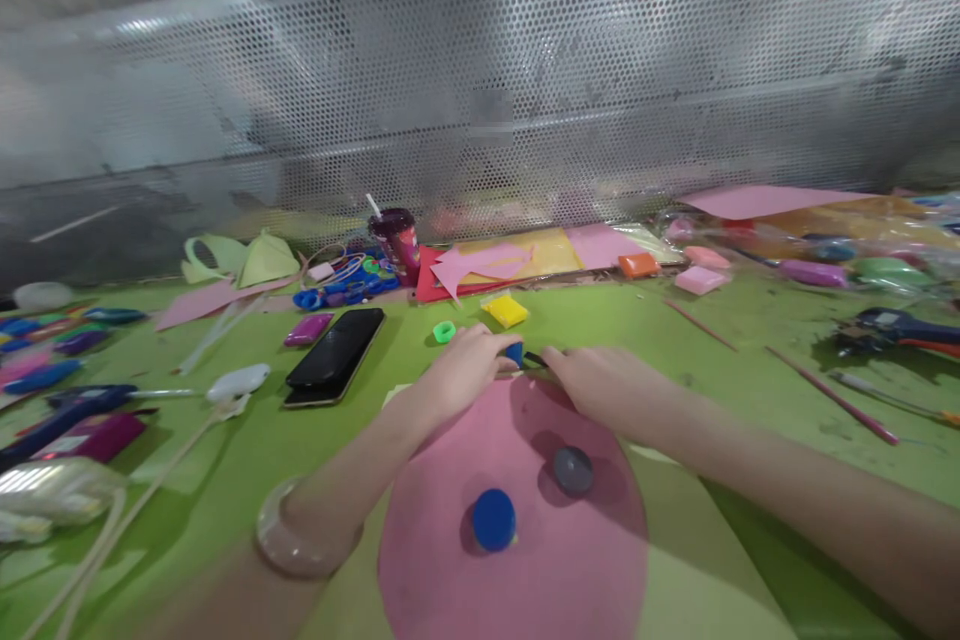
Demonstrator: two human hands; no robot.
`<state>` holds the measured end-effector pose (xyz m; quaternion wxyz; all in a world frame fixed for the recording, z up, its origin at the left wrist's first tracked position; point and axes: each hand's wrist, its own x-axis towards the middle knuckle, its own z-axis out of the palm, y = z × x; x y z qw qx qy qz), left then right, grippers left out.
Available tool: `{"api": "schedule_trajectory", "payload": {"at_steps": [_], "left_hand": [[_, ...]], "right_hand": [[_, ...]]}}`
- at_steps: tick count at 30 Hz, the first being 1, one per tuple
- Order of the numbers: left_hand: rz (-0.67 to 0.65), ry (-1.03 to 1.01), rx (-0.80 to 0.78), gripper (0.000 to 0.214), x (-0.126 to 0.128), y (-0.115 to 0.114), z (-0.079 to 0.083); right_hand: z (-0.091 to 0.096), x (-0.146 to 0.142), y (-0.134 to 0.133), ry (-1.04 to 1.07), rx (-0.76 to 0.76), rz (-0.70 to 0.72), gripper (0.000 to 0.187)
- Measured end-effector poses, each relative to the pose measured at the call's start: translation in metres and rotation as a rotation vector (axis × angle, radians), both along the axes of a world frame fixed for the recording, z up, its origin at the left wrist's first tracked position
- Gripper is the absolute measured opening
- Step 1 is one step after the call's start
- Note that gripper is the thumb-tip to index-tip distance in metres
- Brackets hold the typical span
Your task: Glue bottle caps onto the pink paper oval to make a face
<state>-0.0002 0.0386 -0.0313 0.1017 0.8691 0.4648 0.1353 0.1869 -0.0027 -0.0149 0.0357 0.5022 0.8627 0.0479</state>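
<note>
A pink paper circle point(525, 540) lies on the green table in front of me. A blue bottle cap point(493, 518) and a grey cap point(573, 469) rest on it. My left hand point(465, 370) pinches a small blue object point(514, 353) at the circle's far edge. My right hand point(600, 382) reaches the same spot, fingers closed round a thin dark thing I cannot name. A clear bangle point(289, 530) sits on my left wrist.
A black phone point(335, 354), a green ring point(444, 331), a yellow block point(505, 310), scissors point(337, 290) and a purple cup point(398, 242) lie beyond. Coloured paper sheets point(517, 260) line the perforated metal wall point(525, 90). Glue guns point(892, 328) and sticks sit at the sides.
</note>
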Motion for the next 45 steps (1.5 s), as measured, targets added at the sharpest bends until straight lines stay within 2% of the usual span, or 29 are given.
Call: {"api": "schedule_trajectory", "payload": {"at_steps": [4, 7, 9, 12, 14, 19, 24, 28, 33, 39, 42, 45], "left_hand": [[0.018, -0.285, -0.139, 0.027, -0.003, 0.0, -0.004], [0.054, -0.573, -0.249, 0.028, -0.003, 0.002, -0.004], [0.03, -0.725, -0.349, 0.029, -0.002, 0.001, -0.003], [-0.051, -0.85, -0.48, 0.031, 0.001, -0.002, 0.0], [-0.078, -0.876, -0.507, 0.032, 0.002, -0.006, -0.001], [-0.113, -0.746, -0.449, 0.035, 0.0, -0.006, -0.006], [-0.113, -0.6, -0.41, 0.031, -0.001, -0.005, -0.003], [-0.064, -0.6, -0.427, 0.029, -0.001, -0.01, -0.001], [-0.101, -0.566, -0.42, 0.026, -0.001, -0.004, -0.002], [-0.169, -0.398, -0.253, 0.038, -0.005, 0.01, 0.0], [-0.172, -0.271, -0.203, 0.034, -0.008, 0.008, 0.002], [-0.161, -0.214, -0.177, 0.04, -0.009, 0.005, 0.004]], "right_hand": [[0.003, 0.005, 0.002, 0.068, -0.013, -0.025, 0.018], [0.014, 0.018, 0.008, 0.18, -0.049, -0.035, 0.027], [0.022, 0.029, 0.014, 0.277, -0.09, -0.003, 0.028], [0.029, 0.042, 0.023, 0.423, -0.115, 0.031, 0.027], [0.029, 0.044, 0.026, 0.45, -0.101, 0.05, 0.027], [0.018, 0.039, 0.026, 0.374, -0.028, 0.091, 0.026], [0.016, 0.037, 0.027, 0.266, -0.001, 0.1, 0.029], [0.016, 0.038, 0.03, 0.16, -0.007, 0.123, 0.028], [0.011, 0.034, 0.036, 0.076, -0.009, 0.146, 0.027], [0.011, 0.025, 0.042, 0.031, 0.021, 0.153, 0.027], [0.013, 0.023, 0.041, 0.02, 0.035, 0.152, 0.026], [0.013, 0.022, 0.038, 0.008, 0.037, 0.162, 0.025]]}}
